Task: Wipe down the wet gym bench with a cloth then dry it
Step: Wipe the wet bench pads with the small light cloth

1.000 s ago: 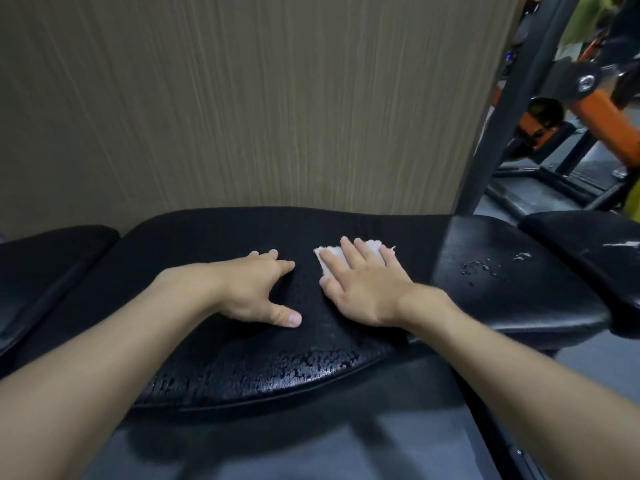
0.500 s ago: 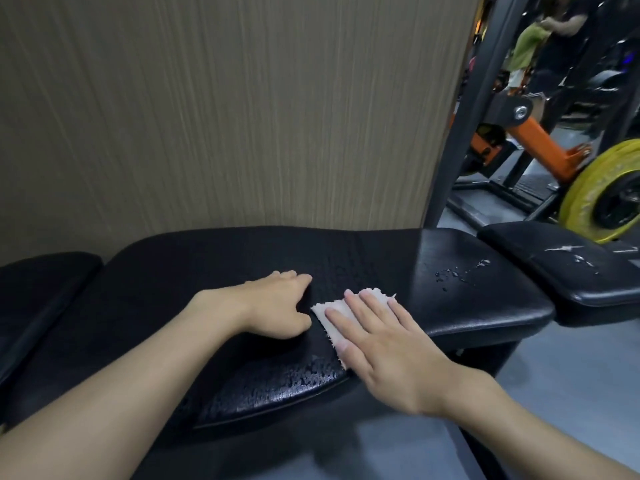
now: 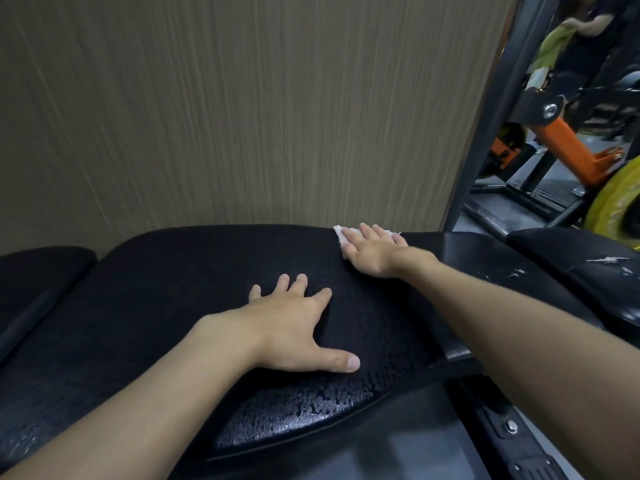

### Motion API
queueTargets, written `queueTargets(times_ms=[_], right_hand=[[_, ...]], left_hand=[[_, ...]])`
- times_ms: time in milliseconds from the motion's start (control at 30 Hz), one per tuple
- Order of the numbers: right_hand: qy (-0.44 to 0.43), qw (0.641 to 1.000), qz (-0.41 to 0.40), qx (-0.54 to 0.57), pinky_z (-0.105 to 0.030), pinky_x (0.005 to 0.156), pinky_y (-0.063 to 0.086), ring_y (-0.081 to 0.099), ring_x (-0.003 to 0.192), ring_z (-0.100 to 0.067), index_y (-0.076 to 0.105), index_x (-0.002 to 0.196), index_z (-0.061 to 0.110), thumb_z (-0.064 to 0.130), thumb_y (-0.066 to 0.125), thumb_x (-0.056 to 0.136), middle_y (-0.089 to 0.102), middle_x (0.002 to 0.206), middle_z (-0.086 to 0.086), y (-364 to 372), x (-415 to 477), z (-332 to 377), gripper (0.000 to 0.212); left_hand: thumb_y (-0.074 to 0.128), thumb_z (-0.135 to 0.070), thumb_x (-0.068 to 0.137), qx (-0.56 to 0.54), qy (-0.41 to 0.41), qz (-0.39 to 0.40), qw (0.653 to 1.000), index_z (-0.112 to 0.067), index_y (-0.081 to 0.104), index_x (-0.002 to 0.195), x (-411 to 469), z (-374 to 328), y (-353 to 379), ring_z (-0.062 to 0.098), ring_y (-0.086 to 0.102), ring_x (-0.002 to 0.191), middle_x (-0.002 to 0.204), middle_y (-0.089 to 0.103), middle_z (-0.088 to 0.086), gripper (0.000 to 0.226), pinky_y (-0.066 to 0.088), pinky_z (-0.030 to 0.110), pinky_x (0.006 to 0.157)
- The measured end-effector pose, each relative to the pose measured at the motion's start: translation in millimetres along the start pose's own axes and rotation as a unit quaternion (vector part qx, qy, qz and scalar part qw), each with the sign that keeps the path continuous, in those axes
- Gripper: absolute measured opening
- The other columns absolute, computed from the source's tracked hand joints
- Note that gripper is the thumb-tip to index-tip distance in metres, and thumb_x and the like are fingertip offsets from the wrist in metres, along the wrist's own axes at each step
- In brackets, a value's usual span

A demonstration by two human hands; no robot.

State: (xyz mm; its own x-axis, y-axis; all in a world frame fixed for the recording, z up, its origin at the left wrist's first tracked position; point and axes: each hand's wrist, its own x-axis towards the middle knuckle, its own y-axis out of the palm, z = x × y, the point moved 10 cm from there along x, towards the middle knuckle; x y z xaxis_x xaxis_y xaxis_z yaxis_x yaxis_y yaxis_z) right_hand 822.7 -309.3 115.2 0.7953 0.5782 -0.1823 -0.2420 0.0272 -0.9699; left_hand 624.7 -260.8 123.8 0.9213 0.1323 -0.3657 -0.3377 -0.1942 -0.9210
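A black padded gym bench (image 3: 173,306) spans the view, its front edge beaded with water. My left hand (image 3: 294,330) lies flat on the middle of the pad, fingers spread, holding nothing. My right hand (image 3: 372,251) presses flat on a small white cloth (image 3: 343,235) at the bench's far edge, close to the wall. Only the cloth's left corner and a sliver by the fingertips show; the hand covers the rest.
A tan wall panel (image 3: 242,116) rises right behind the bench. Another black pad (image 3: 571,268) with wet marks adjoins on the right, and a further pad (image 3: 38,271) on the left. A dark upright post (image 3: 485,140), orange machine arm (image 3: 571,150), yellow weight plate (image 3: 620,202) and a person (image 3: 581,36) stand at the right.
My right hand has slid the cloth from the bench's near middle to its far edge by the wall. My left hand has stayed flat on the pad, fingers spread wider.
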Motion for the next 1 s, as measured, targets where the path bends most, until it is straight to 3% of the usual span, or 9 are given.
queueTargets(times_ms=[100, 233, 433, 567, 667, 800, 933, 1000], right_hand=[[0.003, 1.0, -0.005, 0.005, -0.048, 0.121, -0.005, -0.005, 0.153, -0.019, 0.004, 0.156, 0.043, 0.054, 0.01, 0.1, 0.005, 0.166, 0.005, -5.0, 10.3, -1.5, 0.057], [0.004, 1.0, 0.002, 0.001, -0.047, 0.121, -0.007, -0.009, 0.152, -0.018, 0.003, 0.157, 0.038, 0.05, 0.011, 0.101, -0.002, 0.167, 0.004, 0.6, -3.8, 0.4, 0.058], [-0.073, 0.996, -0.033, -0.039, -0.048, 0.121, -0.002, -0.006, 0.152, -0.019, 0.005, 0.155, 0.041, 0.049, 0.012, 0.101, 0.001, 0.166, 0.002, 11.5, -88.5, 9.9, 0.055], [-0.109, 0.99, -0.056, -0.073, -0.044, 0.122, 0.001, -0.004, 0.152, -0.019, 0.001, 0.154, 0.039, 0.06, -0.015, 0.078, 0.0, 0.166, 0.003, 19.9, -156.4, 11.5, 0.08], [-0.133, 0.984, -0.075, -0.094, -0.044, 0.122, 0.001, -0.004, 0.152, -0.022, -0.001, 0.156, 0.037, 0.063, -0.033, 0.079, 0.001, 0.166, 0.001, 29.2, -193.9, 8.7, 0.088], [-0.146, 0.985, -0.073, -0.059, -0.046, 0.121, -0.004, -0.012, 0.152, -0.02, -0.001, 0.156, 0.037, 0.057, -0.014, 0.092, -0.007, 0.166, 0.004, 24.5, -215.8, 8.0, 0.069], [-0.135, 0.985, -0.08, -0.071, -0.042, 0.121, 0.001, -0.003, 0.152, -0.021, 0.004, 0.156, 0.037, 0.063, -0.027, 0.082, 0.002, 0.167, 0.002, 21.7, -195.1, 10.1, 0.084], [-0.119, 0.988, -0.067, -0.072, -0.042, 0.122, 0.001, -0.004, 0.152, -0.02, 0.002, 0.156, 0.038, 0.062, -0.019, 0.081, 0.001, 0.167, 0.001, 20.4, -166.9, 5.2, 0.081]], left_hand=[[0.053, -0.085, 0.068, -0.013, -0.004, 0.005, 1.0, -0.033, -0.003, 0.156, 2.1, 0.9, -0.1, 0.027, -0.016, 0.15, 0.164, -0.014, 0.008, 0.116, -0.002, 0.058, 0.119], [0.055, -0.085, 0.067, -0.015, -0.007, 0.013, 1.0, -0.033, -0.003, 0.155, 3.7, 1.3, -1.1, 0.026, -0.016, 0.15, 0.164, -0.014, 0.006, 0.117, -0.001, 0.058, 0.119], [0.057, -0.085, 0.066, -0.014, -0.008, 0.018, 1.0, -0.033, -0.003, 0.155, 4.3, 1.5, -3.1, 0.028, -0.015, 0.15, 0.164, -0.013, 0.008, 0.12, 0.001, 0.061, 0.118], [0.057, -0.085, 0.066, -0.018, -0.006, 0.013, 1.0, -0.032, -0.004, 0.156, 2.3, 0.2, -4.4, 0.029, -0.014, 0.15, 0.164, -0.013, 0.009, 0.12, 0.001, 0.061, 0.118], [0.056, -0.085, 0.066, -0.014, -0.011, 0.016, 1.0, -0.031, -0.003, 0.156, 0.6, -0.6, -5.0, 0.029, -0.013, 0.15, 0.164, -0.012, 0.008, 0.12, 0.003, 0.061, 0.118], [0.058, -0.083, 0.068, 0.011, 0.016, -0.006, 1.0, -0.027, 0.004, 0.157, -2.4, -10.8, -16.5, 0.022, -0.01, 0.151, 0.165, -0.007, 0.003, 0.118, 0.011, 0.061, 0.117], [0.055, -0.084, 0.068, 0.009, 0.042, -0.03, 0.999, -0.023, 0.011, 0.156, 1.1, -30.4, -21.9, 0.02, 0.002, 0.151, 0.165, 0.003, 0.0, 0.116, 0.017, 0.06, 0.116], [0.054, -0.086, 0.066, 0.022, 0.034, -0.019, 0.999, -0.024, 0.011, 0.156, 6.1, -32.2, -14.3, 0.022, 0.0, 0.151, 0.165, 0.002, 0.002, 0.118, 0.016, 0.062, 0.115]])
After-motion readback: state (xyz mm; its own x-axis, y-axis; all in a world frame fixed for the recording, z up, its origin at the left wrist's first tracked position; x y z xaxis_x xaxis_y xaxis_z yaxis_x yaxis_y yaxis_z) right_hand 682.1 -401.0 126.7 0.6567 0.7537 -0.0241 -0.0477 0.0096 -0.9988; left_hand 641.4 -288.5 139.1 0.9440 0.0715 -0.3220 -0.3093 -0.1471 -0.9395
